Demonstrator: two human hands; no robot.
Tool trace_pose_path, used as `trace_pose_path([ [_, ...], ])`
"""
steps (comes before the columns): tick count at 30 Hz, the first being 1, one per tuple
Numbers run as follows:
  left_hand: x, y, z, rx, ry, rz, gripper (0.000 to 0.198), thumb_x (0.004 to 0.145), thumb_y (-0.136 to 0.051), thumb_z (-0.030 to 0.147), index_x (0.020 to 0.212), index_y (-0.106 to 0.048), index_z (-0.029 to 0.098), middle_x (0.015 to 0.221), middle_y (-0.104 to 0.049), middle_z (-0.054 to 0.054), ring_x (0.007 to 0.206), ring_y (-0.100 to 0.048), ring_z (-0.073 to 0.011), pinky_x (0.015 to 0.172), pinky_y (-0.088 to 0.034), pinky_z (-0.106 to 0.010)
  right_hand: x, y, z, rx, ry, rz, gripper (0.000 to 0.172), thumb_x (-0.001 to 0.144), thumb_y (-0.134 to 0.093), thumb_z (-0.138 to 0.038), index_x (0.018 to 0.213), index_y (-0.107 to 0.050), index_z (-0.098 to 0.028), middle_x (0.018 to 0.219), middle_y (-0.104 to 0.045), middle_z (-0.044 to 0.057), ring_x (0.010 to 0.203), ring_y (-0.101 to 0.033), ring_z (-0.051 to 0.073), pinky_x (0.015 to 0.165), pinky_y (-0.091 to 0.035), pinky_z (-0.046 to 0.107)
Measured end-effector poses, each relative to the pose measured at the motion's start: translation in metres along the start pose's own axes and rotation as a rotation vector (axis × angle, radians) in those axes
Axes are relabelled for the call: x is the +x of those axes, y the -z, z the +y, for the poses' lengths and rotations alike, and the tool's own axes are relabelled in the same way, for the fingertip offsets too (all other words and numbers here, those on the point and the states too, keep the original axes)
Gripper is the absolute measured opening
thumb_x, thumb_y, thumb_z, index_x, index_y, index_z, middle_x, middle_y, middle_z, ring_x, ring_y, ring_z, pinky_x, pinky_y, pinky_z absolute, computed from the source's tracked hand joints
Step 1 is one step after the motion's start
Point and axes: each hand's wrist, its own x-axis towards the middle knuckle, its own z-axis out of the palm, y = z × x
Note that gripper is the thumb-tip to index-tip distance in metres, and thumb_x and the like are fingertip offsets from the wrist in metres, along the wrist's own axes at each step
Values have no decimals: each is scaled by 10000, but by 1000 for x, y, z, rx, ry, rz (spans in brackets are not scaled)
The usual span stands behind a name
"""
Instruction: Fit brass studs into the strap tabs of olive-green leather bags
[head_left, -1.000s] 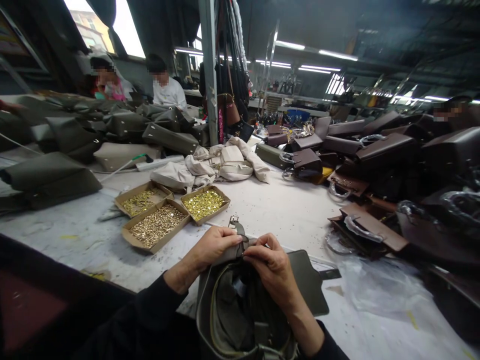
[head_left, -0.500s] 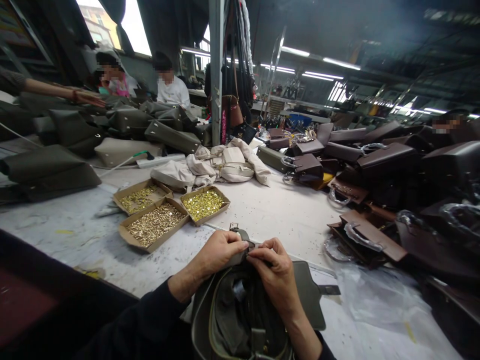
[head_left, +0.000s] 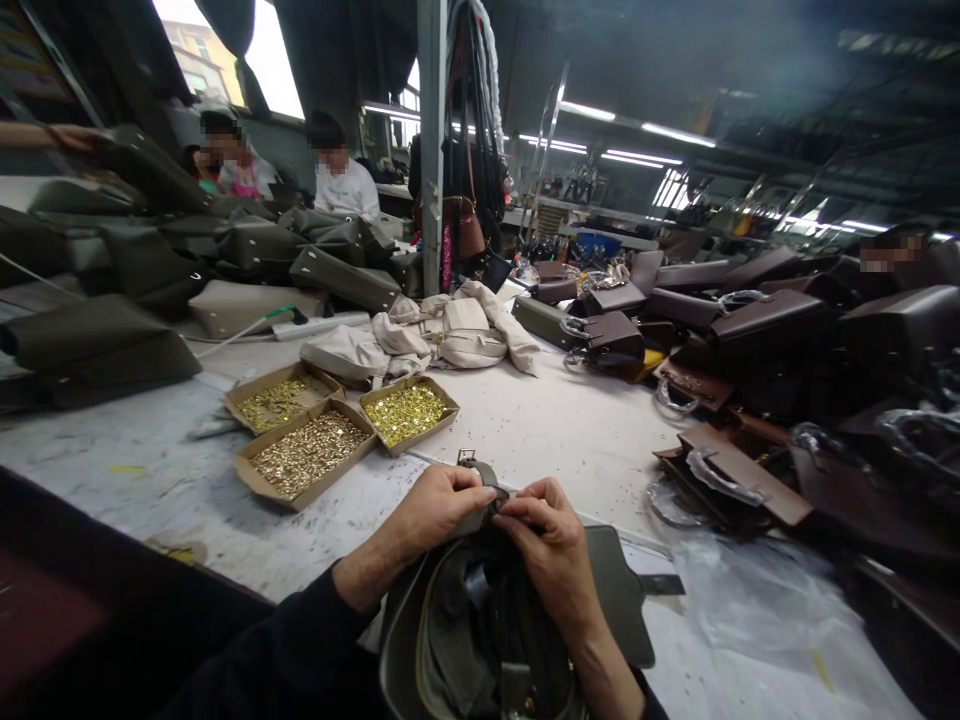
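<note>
An open dark green bag stands at the table's near edge, its flap spread out to the right. My left hand pinches a short green strap with a metal buckle at the bag's far rim. Right beside it, my right hand has thumb and fingertips pressed together at the same strap's end. Whatever small part lies between those fingertips is hidden. Beyond my left hand are three cardboard trays of small metal pieces, one coppery and two yellow-gold.
Beige bags lie behind the trays. Dark green bags are heaped at the left, brown bags at the right. Clear plastic lies on the near right. A metal post rises behind. People sit at the back.
At the far left another person's arm has drawn back leftward, and its hand now lifts a dark green bag. My hands remain nearly in place at the strap.
</note>
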Motion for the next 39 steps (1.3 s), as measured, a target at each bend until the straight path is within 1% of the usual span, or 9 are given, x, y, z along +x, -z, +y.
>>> trace_pose_path([
  [7, 1, 0, -2, 3, -18, -3, 398, 715, -658, 528, 640, -592, 143, 625, -480, 13, 638, -403, -131, 601, -295, -277, 0, -1, -1, 3, -22, 9, 131, 867, -742, -167, 840, -780, -289, 861, -554, -16, 821, -556, 135, 714, -442, 249],
  [13, -2, 1, -4, -21, -34, 2, 398, 734, -673, 522, 639, -573, 148, 622, -455, 21, 621, -382, -121, 576, -278, -267, 2, -2, -7, -39, -93, 26, 102, 849, -746, -192, 789, -764, -271, 859, -541, -12, 825, -547, 147, 732, -430, 268],
  [18, -5, 1, -1, -24, -49, -1, 418, 745, -670, 518, 597, -492, 170, 601, -387, 38, 587, -323, -109, 539, -237, -269, 5, -2, -12, -61, -164, 25, 115, 828, -747, -225, 718, -718, -238, 841, -530, -9, 802, -538, 157, 712, -423, 283],
  [22, -4, 1, 1, -27, -52, 1, 414, 749, -671, 514, 596, -494, 172, 590, -377, 43, 582, -313, -107, 536, -242, -267, 6, -1, -13, -78, -172, 32, 104, 822, -734, -240, 726, -695, -230, 845, -526, -10, 795, -541, 158, 715, -432, 286],
  [24, -3, 1, 0, -30, -51, 5, 409, 748, -674, 510, 600, -503, 169, 591, -384, 42, 584, -319, -107, 537, -247, -265, 6, -2, -13, -77, -169, 39, 95, 824, -721, -252, 737, -692, -227, 882, -537, -2, 823, -554, 162, 736, -446, 286],
  [29, -2, -1, -2, -70, -30, -4, 399, 743, -677, 519, 642, -553, 154, 600, -424, 35, 580, -337, -106, 536, -257, -260, 6, -3, -15, -57, -164, 44, 114, 827, -700, -290, 747, -679, -212, 1092, -630, 33, 1044, -593, 205, 898, -444, 302],
  [31, -2, -1, -2, -76, -16, -7, 397, 740, -675, 522, 666, -572, 146, 614, -450, 26, 586, -357, -109, 540, -266, -257, 6, -3, -16, -46, -220, 23, 120, 837, -705, -314, 796, -657, -212, 983, -669, 16, 940, -619, 197, 843, -449, 297],
  [34, -3, -1, -1, -74, -13, -9, 401, 743, -674, 522, 651, -554, 151, 614, -440, 27, 588, -356, -108, 538, -260, -255, 6, -3, -17, -31, -301, 5, 164, 831, -723, -336, 868, -619, -215, 789, -633, -30, 732, -580, 172, 692, -424, 273],
  [39, -4, -2, 2, -73, -8, -7, 400, 748, -678, 517, 645, -537, 157, 599, -416, 36, 579, -341, -107, 531, -248, -257, 12, 0, -14, -12, -317, -4, 195, 799, -728, -311, 822, -564, -209, 744, -563, -43, 714, -528, 164, 671, -386, 259],
])
